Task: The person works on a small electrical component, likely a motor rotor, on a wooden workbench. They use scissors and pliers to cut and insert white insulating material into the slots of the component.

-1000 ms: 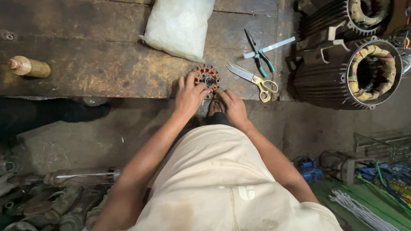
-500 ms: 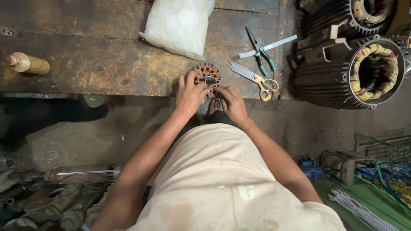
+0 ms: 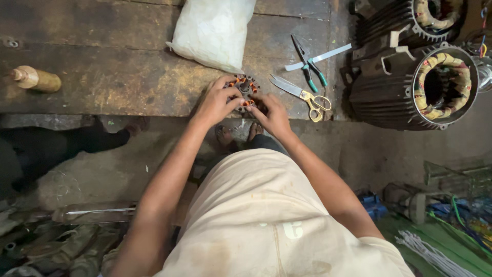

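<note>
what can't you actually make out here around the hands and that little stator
- Small stator, head view: its near edge is covered by the left hand and right hand; the winding detail is too small to read.
- Fingertips: too blurred to tell which ones touch the coils.
- Upper motor housing: cut off by the top edge.
- Feet: partly hidden below the wooden bench.

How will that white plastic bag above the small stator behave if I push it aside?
The white plastic bag looks soft and slumped, so it will probably deform and drag rather than slide cleanly. It seems full, so perhaps moderately heavy. Lying flat on the wooden bench, it is unlikely to roll.
</note>
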